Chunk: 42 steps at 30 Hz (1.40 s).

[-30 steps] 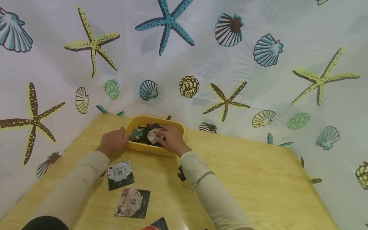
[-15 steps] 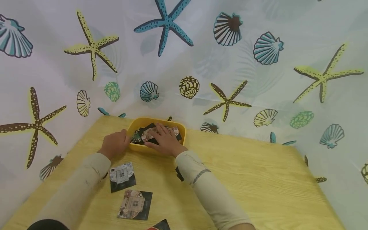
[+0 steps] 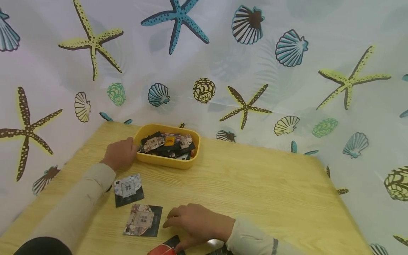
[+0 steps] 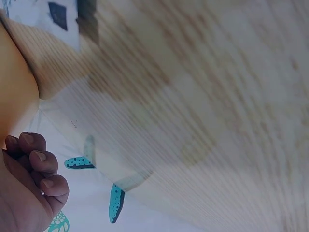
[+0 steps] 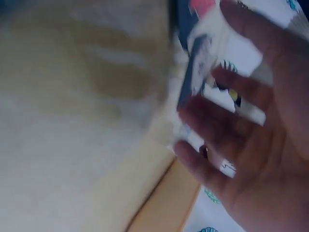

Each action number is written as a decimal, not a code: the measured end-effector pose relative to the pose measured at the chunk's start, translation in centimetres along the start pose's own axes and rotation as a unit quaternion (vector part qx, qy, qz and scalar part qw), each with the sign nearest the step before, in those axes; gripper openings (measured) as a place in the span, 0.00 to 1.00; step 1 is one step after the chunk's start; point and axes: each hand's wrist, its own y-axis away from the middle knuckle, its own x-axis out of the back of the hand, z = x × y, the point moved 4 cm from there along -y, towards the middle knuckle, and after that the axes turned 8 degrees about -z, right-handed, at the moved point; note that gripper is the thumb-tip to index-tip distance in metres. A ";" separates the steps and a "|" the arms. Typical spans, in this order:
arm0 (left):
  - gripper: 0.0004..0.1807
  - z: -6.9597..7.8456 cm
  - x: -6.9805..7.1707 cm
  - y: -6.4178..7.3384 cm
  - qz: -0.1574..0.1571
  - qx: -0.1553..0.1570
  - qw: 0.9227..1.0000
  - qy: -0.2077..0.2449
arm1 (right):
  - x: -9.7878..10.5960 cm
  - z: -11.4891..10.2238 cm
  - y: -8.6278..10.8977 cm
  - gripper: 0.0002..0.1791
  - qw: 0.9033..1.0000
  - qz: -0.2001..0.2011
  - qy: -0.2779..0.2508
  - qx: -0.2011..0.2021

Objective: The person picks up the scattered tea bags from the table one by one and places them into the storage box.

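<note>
My left hand (image 3: 120, 153) is at the left end of a yellow plastic bin (image 3: 165, 161) and seems to grip its rim. In the left wrist view its fingers (image 4: 48, 164) are curled beside the bin wall (image 4: 17, 87); the thumb is hidden. Inside the bin lie several flat square packets (image 3: 153, 143) with dark and floral faces. My right hand (image 3: 199, 222) is low over the table with loosely bent, parted fingers, holding nothing. Near its thumb lies a red and black packet (image 3: 163, 248). Left of it is a pinkish floral packet (image 3: 142, 220).
A grey-white floral packet (image 3: 128, 190) lies in front of the bin, behind the pinkish one. Another dark packet (image 3: 220, 250) shows partly under the right wrist. The wooden table (image 3: 255, 184) meets a white cloth (image 3: 261, 71) printed with shells and starfish.
My right hand has left the packets in the bin and moved down toward the front packets. My left hand has stayed at the bin. The view has shifted slightly.
</note>
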 end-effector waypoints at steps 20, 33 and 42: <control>0.17 -0.9 1.5 -0.7 0.015 -0.007 0.998 -0.058 | -2.5 -1.1 0.0 0.29 0.999 0.001 -0.037 -0.014; 0.18 -0.8 1.7 -0.5 0.070 -0.079 0.991 -0.079 | 5.6 7.2 2.4 0.11 0.886 0.273 -0.337 -0.166; 0.13 0.0 1.0 0.0 0.086 -0.095 0.990 -0.064 | 6.5 16.8 0.4 0.11 0.752 0.282 -0.521 -0.289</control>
